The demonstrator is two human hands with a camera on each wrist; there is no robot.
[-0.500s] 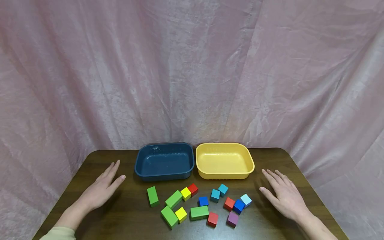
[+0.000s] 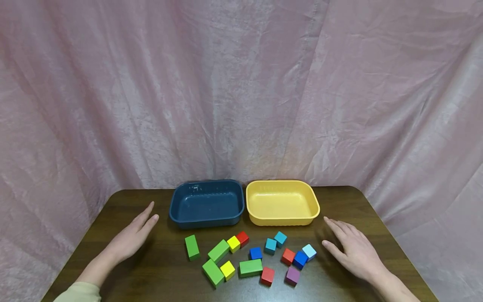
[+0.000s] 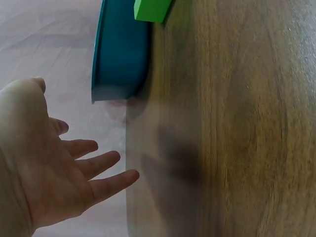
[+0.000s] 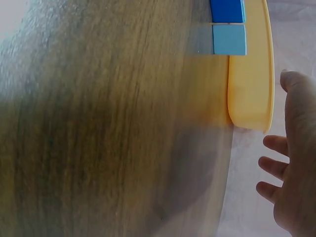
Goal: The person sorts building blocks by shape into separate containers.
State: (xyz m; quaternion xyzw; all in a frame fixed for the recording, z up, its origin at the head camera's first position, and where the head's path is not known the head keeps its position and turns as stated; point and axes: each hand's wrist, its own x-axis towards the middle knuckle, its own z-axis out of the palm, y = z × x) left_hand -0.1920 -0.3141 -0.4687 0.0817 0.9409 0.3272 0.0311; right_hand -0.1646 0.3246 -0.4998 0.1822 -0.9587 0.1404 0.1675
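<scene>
My left hand point(image 2: 130, 237) hovers over the table's left side, fingers extended and holding nothing. A green rectangular block point(image 2: 192, 247) is the block closest to it, near the dark blue tray point(image 2: 207, 222). On the right, my right hand point(image 2: 356, 251) is also above the table, its fingers loosely spread and nothing in them. Nearest to that hand are a light blue cube point(image 2: 309, 251) and a blue cube point(image 2: 300, 260), with the yellow tray point(image 2: 283, 221) beyond. In the left wrist view the palm point(image 3: 54, 177) shows bare.
Between the hands lie several more blocks: green ones point(image 2: 250, 268), yellow cubes point(image 2: 228, 270), red cubes point(image 2: 267, 276), teal cubes point(image 2: 270, 246) and a purple cube point(image 2: 292, 276). Both trays stand side by side at the table's back edge, before a pink curtain point(image 2: 241, 92).
My right hand has shifted slightly left, toward the blocks. The left hand has turned a little, its fingers now closer together. Blocks and trays stay where they were.
</scene>
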